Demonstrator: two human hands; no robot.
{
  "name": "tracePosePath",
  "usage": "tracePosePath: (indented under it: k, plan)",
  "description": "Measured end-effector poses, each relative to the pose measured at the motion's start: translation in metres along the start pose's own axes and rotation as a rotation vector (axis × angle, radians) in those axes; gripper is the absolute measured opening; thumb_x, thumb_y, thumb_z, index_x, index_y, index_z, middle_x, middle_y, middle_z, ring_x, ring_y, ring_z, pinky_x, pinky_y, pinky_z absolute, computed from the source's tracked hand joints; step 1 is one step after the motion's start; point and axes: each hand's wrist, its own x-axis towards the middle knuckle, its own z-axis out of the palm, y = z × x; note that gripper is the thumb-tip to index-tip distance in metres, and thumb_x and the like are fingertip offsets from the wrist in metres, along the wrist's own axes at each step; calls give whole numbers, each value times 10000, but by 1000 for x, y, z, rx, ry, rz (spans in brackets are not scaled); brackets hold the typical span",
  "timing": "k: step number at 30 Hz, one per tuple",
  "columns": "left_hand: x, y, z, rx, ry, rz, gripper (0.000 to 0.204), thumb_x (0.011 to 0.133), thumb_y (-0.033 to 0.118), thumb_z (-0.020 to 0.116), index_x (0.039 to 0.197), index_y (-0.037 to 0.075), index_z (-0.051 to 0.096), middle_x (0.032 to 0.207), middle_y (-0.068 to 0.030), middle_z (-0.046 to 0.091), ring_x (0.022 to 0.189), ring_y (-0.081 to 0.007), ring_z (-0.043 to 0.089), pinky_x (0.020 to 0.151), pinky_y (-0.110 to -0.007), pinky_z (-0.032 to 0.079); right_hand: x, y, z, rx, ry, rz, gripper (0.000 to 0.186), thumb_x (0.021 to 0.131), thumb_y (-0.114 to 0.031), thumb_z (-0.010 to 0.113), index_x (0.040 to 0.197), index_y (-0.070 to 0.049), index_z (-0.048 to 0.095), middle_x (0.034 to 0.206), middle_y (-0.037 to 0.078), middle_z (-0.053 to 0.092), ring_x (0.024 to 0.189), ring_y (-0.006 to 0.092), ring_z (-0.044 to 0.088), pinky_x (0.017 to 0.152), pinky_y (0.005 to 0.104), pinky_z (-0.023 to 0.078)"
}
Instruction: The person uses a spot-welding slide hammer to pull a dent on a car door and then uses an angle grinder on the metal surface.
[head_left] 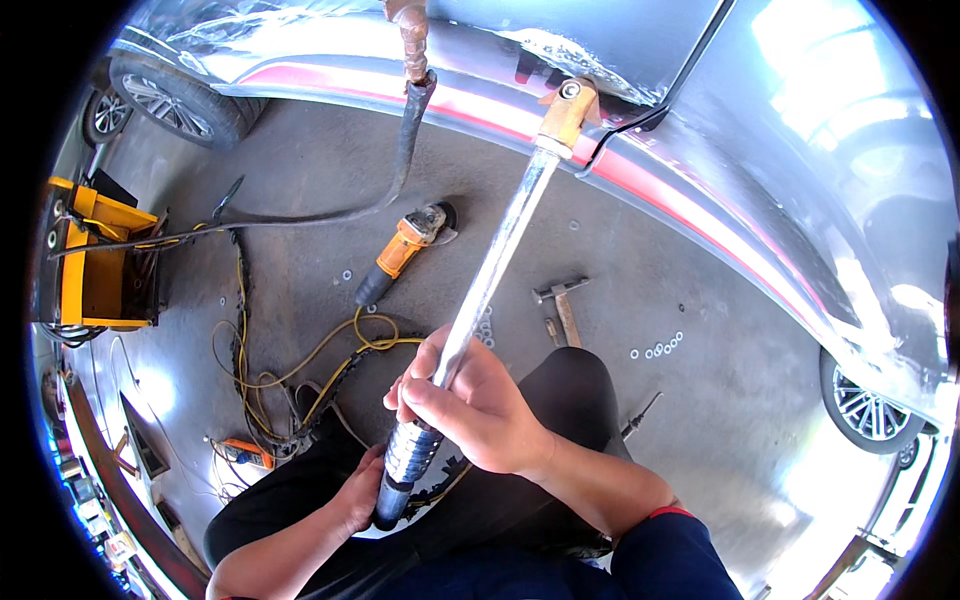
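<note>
My right hand is closed around the bright metal rod of a slide hammer, just above its dark ribbed grip. My left hand is at the lower end of that grip, its fingers partly hidden behind it. The rod slants up and away to the right. Its brass-coloured head is at the lower body of a silver-grey car with a red and white reflection along its side; whether it is hooked on cannot be told. To its left, a copper-coloured clamp on a thick dark cable reaches the car's side.
An orange angle grinder lies on the grey floor beside a looped yellow cord. A hammer and several washers are farther right. At left are a yellow machine and an orange meter. Car wheels stand at both sides.
</note>
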Motion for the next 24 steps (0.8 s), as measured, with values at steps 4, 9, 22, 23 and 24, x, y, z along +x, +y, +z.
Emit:
tracePosePath:
  k: [4, 9, 22, 23, 24]
  plan:
    - [0, 0, -3, 24, 1, -5, 523, 978, 517, 554, 1348, 163, 449, 931, -84, 599, 733, -207, 628, 624, -358, 558, 1, -1, 1, 10, 7, 18, 156, 1007, -30, 560, 1117, -88, 466, 868, 51, 580, 881, 141, 613, 970, 412, 493]
    - [-6, 10, 5, -18, 3, -47, 554, 1039, 253, 428, 1524, 32, 277, 1131, -138, 639, 867, -189, 671, 704, -308, 560, 0, 1, 0, 0, 5, -3, 141, 1008, -33, 562, 1094, -93, 469, 862, 49, 579, 895, 147, 618, 958, 409, 497]
    - [3, -2, -9, -44, 13, -12, 456, 1005, 459, 529, 1373, 204, 440, 961, -72, 601, 772, -215, 629, 632, -370, 561, 15, 3, 7, -1, -32, 42, 123, 1019, -70, 562, 1096, -83, 467, 878, 61, 588, 929, 161, 620, 905, 370, 496]
    - [3, -2, -9, -44, 27, -15, 463, 1006, 446, 532, 1389, 208, 428, 968, -69, 600, 772, -212, 628, 625, -367, 559, 14, 3, 8, -2, -33, 51, 123, 1019, -71, 562, 1097, -83, 467, 879, 61, 589, 933, 161, 620, 903, 367, 497]
    - [4, -3, -9, -44, 38, -20, 472, 1006, 433, 535, 1405, 213, 416, 974, -66, 598, 772, -210, 626, 618, -364, 556, 15, 2, 8, -4, -32, 61, 123, 1020, -71, 561, 1098, -83, 467, 880, 61, 590, 938, 160, 619, 902, 365, 498]
